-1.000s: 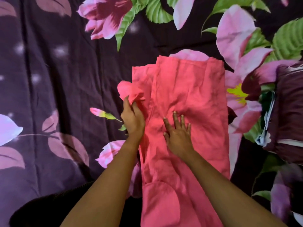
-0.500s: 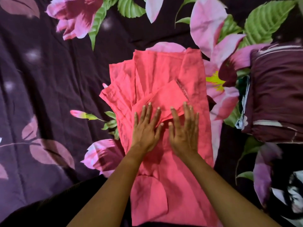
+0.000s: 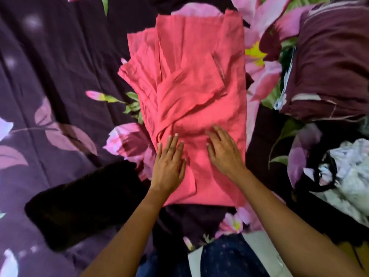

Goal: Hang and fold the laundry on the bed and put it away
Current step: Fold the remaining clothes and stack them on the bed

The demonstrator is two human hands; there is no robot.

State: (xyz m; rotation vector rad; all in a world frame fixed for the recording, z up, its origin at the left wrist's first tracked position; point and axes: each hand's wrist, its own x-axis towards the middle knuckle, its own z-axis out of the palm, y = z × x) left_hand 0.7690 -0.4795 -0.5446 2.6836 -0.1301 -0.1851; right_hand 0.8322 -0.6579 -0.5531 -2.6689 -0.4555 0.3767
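- left hand and right hand lie flat, fingers straight, pressing the pink garment, gripping nothing.
- garment lies near the bed's near edge.

At 2 o'clock the maroon cloth ran off the right edge; at 4 o'clock the white cloth was blurred and cut there too. The black cloth at 8 o'clock was too dark to make out.
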